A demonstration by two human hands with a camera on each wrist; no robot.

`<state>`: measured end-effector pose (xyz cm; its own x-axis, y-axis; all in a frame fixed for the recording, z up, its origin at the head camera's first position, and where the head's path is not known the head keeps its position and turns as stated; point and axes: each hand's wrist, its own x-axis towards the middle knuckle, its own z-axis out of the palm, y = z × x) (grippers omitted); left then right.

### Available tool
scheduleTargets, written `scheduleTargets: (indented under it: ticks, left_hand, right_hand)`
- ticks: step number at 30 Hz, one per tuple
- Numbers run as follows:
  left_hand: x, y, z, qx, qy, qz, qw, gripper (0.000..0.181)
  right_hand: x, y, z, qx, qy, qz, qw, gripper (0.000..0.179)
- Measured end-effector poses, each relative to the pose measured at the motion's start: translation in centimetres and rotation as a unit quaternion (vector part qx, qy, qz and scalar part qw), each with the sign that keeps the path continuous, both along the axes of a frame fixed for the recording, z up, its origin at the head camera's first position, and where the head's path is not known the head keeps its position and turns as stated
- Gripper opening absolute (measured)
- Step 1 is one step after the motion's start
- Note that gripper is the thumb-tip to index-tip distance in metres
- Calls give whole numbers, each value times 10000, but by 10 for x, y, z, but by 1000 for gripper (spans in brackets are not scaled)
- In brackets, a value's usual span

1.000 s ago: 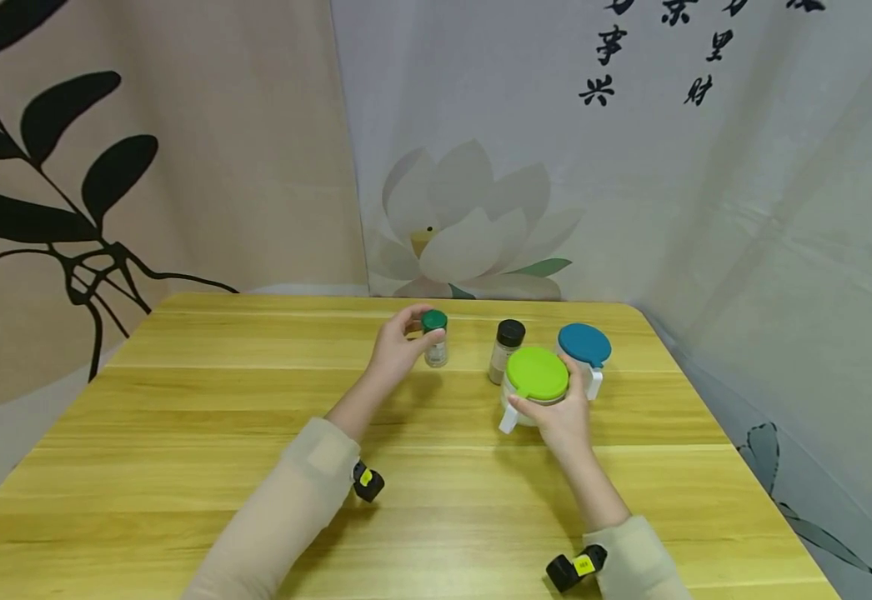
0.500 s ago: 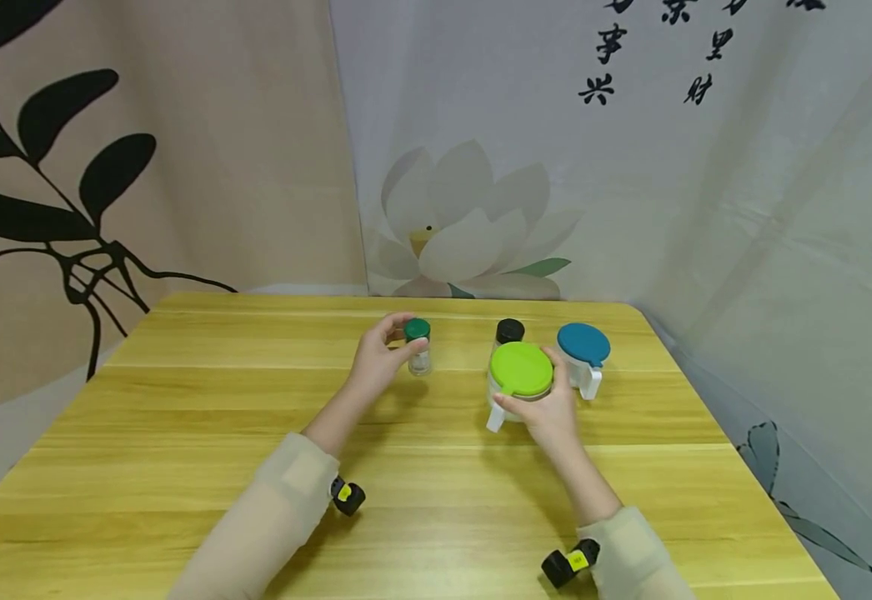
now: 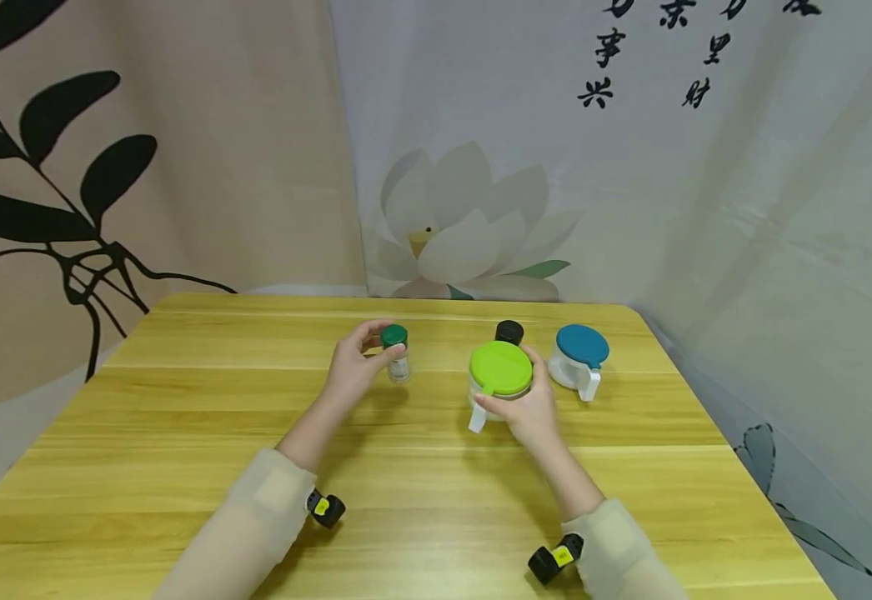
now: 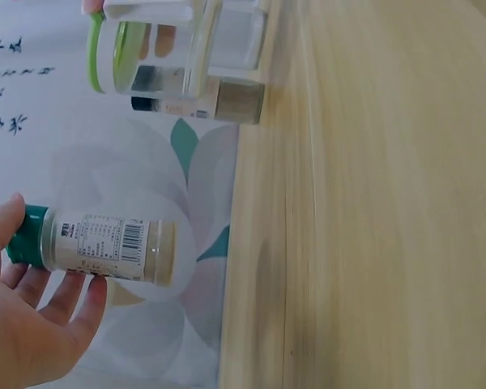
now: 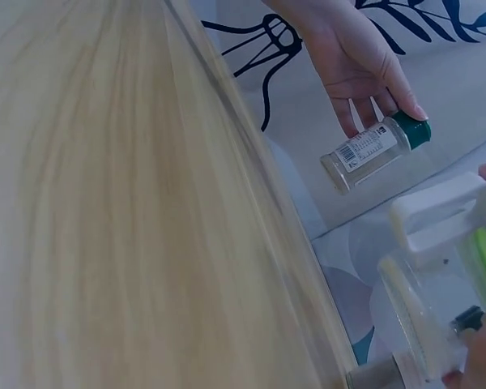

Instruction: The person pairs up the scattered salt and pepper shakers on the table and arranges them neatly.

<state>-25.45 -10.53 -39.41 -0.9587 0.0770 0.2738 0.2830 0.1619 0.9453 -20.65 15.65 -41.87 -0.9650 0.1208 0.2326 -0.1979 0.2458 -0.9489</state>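
Observation:
My left hand (image 3: 349,368) grips a small clear spice jar (image 4: 105,247) by its green cap, thumb on one side and fingers on the other. The jar is upright, with a white barcode label, and shows raised above the tabletop in the left wrist view. My right hand (image 3: 535,407) holds a clear seasoning pot (image 3: 501,368) with a lime-green lid, thumb and fingers round its side. Its white handle (image 5: 445,212) points toward the front left. Part of the pot's body is hidden by the lid and hand in the head view.
Behind the lime-lidded pot stands a black-capped spice jar (image 3: 509,332), mostly hidden by it. A second pot (image 3: 582,346) with a blue lid and white handle stands to its right. The wooden table (image 3: 421,500) ends at a printed curtain (image 3: 473,100) at the back.
Both hands have moved left and slightly toward the front, carrying the green-capped spice jar and the lime-lidded seasoning pot. The black-capped jar and the blue-lidded pot have stayed put.

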Motion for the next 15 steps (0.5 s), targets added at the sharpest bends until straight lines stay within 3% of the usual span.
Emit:
scheduleTargets:
  ticks: [6,15]
  left_hand:
    - [2,-6,-3,6,62,16,10000,40]
    - [11,-21,-6,-24,-120,92,9999,44]
  right_hand:
    - [-3,-7,-1,-41,19,167,9999,104]
    - [-4,-18,1,-117,50,342,9993,105]
